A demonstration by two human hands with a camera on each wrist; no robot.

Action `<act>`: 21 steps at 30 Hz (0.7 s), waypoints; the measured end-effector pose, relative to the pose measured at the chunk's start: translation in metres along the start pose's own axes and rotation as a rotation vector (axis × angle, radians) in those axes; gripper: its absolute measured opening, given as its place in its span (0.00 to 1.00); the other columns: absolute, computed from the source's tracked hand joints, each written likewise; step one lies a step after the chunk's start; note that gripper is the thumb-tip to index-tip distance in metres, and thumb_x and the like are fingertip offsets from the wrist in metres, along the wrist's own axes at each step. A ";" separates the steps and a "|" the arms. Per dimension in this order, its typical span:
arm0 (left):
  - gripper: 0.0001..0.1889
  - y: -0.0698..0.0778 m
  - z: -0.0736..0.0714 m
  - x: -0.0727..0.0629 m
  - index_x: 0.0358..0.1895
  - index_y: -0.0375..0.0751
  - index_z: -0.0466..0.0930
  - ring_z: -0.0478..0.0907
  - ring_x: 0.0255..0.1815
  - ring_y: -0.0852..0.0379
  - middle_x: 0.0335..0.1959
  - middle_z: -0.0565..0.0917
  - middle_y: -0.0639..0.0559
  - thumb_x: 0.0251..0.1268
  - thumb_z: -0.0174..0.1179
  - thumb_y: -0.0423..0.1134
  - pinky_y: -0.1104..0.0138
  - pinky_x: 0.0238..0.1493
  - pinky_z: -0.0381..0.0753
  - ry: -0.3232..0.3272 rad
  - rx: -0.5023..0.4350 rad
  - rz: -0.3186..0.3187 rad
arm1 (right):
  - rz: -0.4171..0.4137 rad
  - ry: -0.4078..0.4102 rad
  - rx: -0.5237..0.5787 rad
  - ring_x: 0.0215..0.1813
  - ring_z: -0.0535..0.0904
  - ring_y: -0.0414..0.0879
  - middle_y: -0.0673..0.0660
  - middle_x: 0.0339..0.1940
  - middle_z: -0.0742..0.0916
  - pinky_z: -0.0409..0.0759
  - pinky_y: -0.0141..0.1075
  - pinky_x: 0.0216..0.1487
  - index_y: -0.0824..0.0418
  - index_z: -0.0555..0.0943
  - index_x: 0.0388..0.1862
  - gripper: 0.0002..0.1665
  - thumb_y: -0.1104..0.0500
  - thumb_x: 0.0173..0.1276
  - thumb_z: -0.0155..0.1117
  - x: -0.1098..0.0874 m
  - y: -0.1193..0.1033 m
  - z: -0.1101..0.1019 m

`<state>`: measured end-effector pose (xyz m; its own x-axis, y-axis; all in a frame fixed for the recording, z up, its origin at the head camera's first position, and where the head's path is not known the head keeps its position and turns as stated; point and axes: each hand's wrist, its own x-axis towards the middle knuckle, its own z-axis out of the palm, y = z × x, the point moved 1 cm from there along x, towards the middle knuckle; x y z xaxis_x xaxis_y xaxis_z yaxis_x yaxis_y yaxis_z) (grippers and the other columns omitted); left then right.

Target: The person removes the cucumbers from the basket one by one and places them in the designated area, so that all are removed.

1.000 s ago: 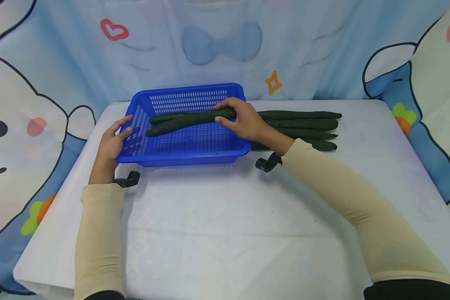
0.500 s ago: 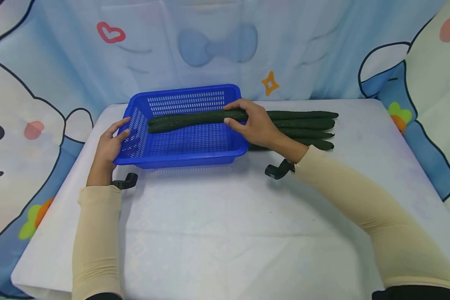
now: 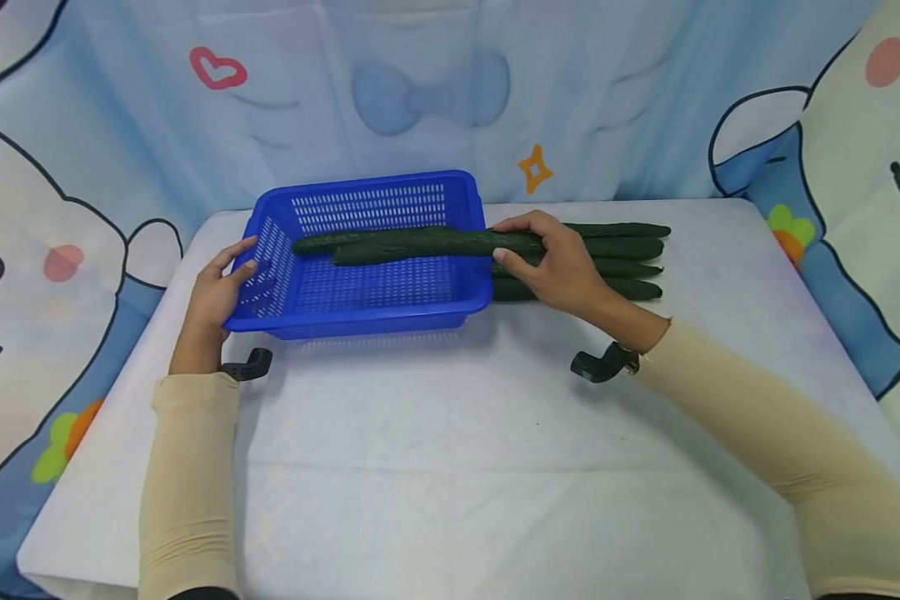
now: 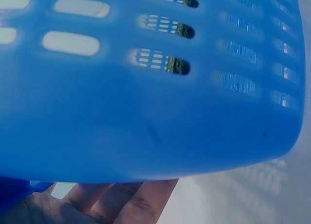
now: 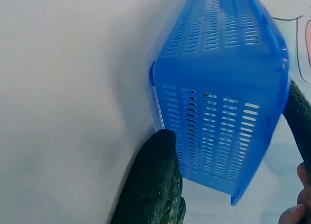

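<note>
My left hand (image 3: pixel 213 298) grips the left end of a blue perforated plastic basket (image 3: pixel 367 322), thumb on the rim and several fingers (image 4: pixel 141 204) beneath it in the left wrist view. Held above the basket's right rim is a long dark green cucumber (image 3: pixel 420 243), its left part over the basket. My right hand (image 3: pixel 567 265) pinches its right end between thumb and fingers. A second cucumber (image 3: pixel 311 245) lies inside the basket, partly hidden behind the held one. Right of the basket, several cucumbers (image 3: pixel 630 289) lie side by side on the table, partly covered by my right hand.
A white cloth covers the table (image 3: pixel 420 458). Behind it hangs a blue patterned curtain (image 3: pixel 292 125), close to the table's far edge. Black wrist cameras (image 3: pixel 247 365) stick out below both hands.
My right hand has moved right with the cucumber, drawing its left tip away from the basket's left end. The left hand keeps its hold on the basket. The head view has shifted slightly.
</note>
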<state>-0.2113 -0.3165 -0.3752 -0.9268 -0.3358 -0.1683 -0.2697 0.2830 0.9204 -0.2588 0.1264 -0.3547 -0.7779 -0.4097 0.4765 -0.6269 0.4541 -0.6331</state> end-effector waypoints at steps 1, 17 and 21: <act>0.23 0.000 0.000 0.000 0.72 0.68 0.65 0.61 0.75 0.36 0.81 0.54 0.47 0.77 0.48 0.48 0.42 0.70 0.65 -0.001 -0.001 0.000 | 0.004 0.008 -0.008 0.61 0.78 0.53 0.59 0.56 0.84 0.75 0.48 0.60 0.61 0.79 0.57 0.19 0.57 0.68 0.66 -0.003 0.000 -0.003; 0.23 0.000 0.000 0.001 0.72 0.70 0.65 0.64 0.73 0.39 0.80 0.55 0.47 0.77 0.48 0.50 0.44 0.69 0.69 -0.012 -0.003 -0.004 | 0.061 0.084 -0.115 0.15 0.59 0.36 0.60 0.55 0.83 0.62 0.29 0.21 0.58 0.80 0.58 0.21 0.62 0.66 0.68 -0.063 -0.001 -0.059; 0.23 -0.001 -0.002 0.000 0.72 0.70 0.65 0.64 0.74 0.38 0.80 0.55 0.47 0.77 0.47 0.51 0.43 0.69 0.68 -0.012 0.012 -0.009 | 0.084 0.098 -0.101 0.21 0.65 0.29 0.55 0.54 0.83 0.65 0.25 0.25 0.60 0.80 0.58 0.21 0.63 0.65 0.68 -0.075 0.002 -0.069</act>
<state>-0.2106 -0.3182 -0.3751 -0.9274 -0.3277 -0.1806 -0.2809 0.2909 0.9146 -0.2045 0.2127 -0.3499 -0.8254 -0.2898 0.4846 -0.5564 0.5633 -0.6108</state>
